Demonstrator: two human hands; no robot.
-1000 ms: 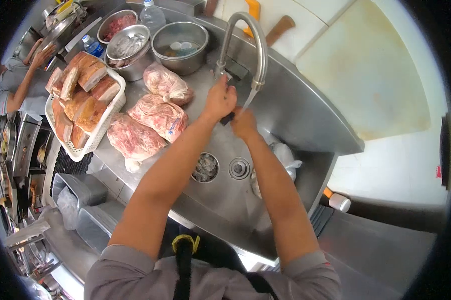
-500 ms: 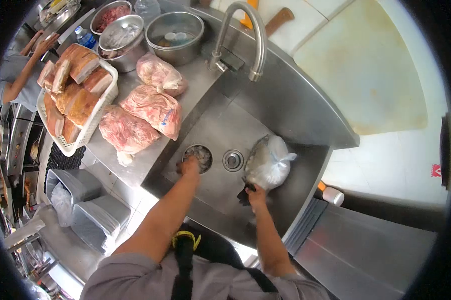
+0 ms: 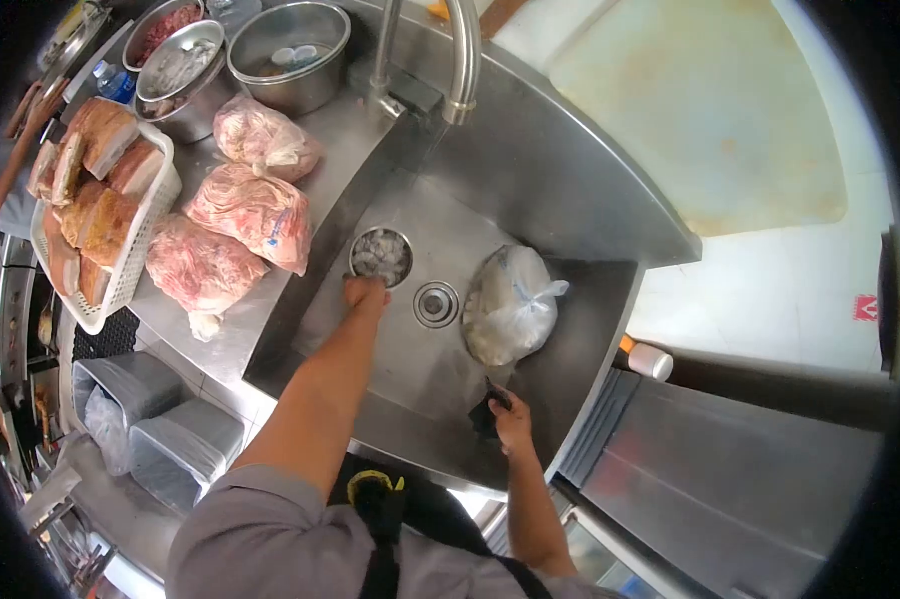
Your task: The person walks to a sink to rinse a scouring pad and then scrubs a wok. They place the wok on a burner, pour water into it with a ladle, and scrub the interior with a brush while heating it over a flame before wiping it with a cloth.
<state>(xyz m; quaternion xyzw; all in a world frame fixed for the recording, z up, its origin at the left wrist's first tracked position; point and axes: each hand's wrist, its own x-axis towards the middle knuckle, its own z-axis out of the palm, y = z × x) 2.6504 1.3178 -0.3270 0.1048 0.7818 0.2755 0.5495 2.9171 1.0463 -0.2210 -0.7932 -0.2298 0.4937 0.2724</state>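
My left hand (image 3: 367, 291) is closed on the near rim of a small round metal bowl (image 3: 381, 258), inside the sink (image 3: 410, 394). Pale greyish pieces fill the bowl. In my right hand (image 3: 512, 421) is a crumpled black thing (image 3: 484, 416) with a thin dark tip, low over the front of the sink; I cannot tell its kind. A knotted clear plastic bag (image 3: 513, 309) with pale contents lies just beyond that hand, on the sink's right side. The drain (image 3: 436, 304) shows between bowl and bag.
Bags of pink meat (image 3: 250, 215) lie on the left counter beside a white basket (image 3: 160, 215) of meat slabs. Metal bowls (image 3: 288, 60) stand behind them. A faucet (image 3: 462, 70) arches over the sink's back. Another person's arm (image 3: 15, 150) shows far left; grey bins (image 3: 185, 439) stand below.
The bowl and my left hand have moved away from me, toward the sink's back. My right hand has drawn the black thing back from the plastic bag. The camera view has shifted.
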